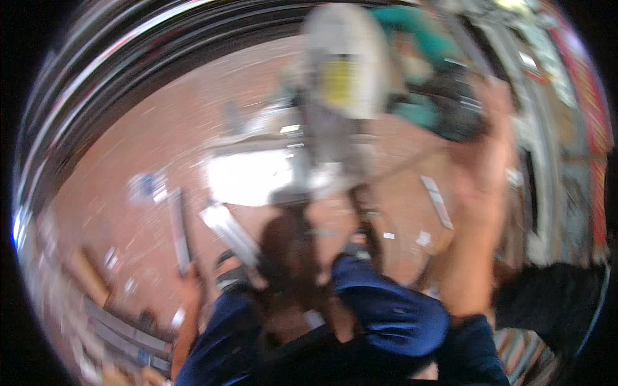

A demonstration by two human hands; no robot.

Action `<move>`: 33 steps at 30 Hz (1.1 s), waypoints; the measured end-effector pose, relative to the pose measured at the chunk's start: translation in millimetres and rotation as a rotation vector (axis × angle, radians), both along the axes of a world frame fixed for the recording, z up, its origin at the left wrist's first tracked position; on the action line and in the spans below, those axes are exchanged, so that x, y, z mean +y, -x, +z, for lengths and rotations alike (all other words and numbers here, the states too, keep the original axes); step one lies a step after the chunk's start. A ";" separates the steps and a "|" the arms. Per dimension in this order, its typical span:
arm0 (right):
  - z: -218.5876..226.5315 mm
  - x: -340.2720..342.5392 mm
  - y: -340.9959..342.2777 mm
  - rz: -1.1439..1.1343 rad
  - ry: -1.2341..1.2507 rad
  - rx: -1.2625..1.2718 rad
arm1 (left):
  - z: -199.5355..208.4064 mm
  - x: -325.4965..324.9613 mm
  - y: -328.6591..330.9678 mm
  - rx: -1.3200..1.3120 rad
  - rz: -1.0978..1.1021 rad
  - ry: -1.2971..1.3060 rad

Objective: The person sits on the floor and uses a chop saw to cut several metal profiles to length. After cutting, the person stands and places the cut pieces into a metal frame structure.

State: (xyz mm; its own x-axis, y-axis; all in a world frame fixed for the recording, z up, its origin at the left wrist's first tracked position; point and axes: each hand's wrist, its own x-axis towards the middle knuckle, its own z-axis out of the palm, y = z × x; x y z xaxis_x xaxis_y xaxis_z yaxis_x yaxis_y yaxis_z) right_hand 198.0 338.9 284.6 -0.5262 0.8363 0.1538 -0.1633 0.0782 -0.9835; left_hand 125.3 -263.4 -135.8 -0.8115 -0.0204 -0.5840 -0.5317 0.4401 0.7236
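In front of me stands a cut-off saw with a teal body (pixel 421 38) and a pale blade guard (pixel 344 58) bearing a yellow label. Its bright metal base (pixel 248 177) sits on the floor. My right hand (pixel 486 148) is raised beside the saw's black motor end (pixel 454 103); motion smears its fingers, so touching or gripping cannot be made out. Low on the left, my left hand (pixel 190 286) is closed around the near end of a narrow grey metal strip (pixel 180 231), which points away from me.
A silvery metal profile (pixel 230 233) lies between the saw and my feet. Another pale strip (pixel 438 202) rests on the reddish floor (pixel 129 212) at right, among small scraps. Long dark metal bars (pixel 116 61) line the far left. Stacked profiles (pixel 531 154) run along the right.
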 end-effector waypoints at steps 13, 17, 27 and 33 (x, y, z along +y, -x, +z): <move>-7.9 31.8 -18.7 0.155 -0.070 -0.039 | 50.9 107.9 27.3 0.718 -0.265 0.525; -7.6 27.0 -12.7 0.144 -0.149 -0.103 | 89.7 152.8 35.0 0.360 -0.553 0.470; -14.1 27.4 -15.6 0.133 -0.172 -0.088 | 76.1 206.4 52.0 -0.200 -0.706 0.568; -13.7 22.4 -12.3 0.141 -0.179 -0.089 | 73.6 208.9 44.9 -0.191 -0.649 0.602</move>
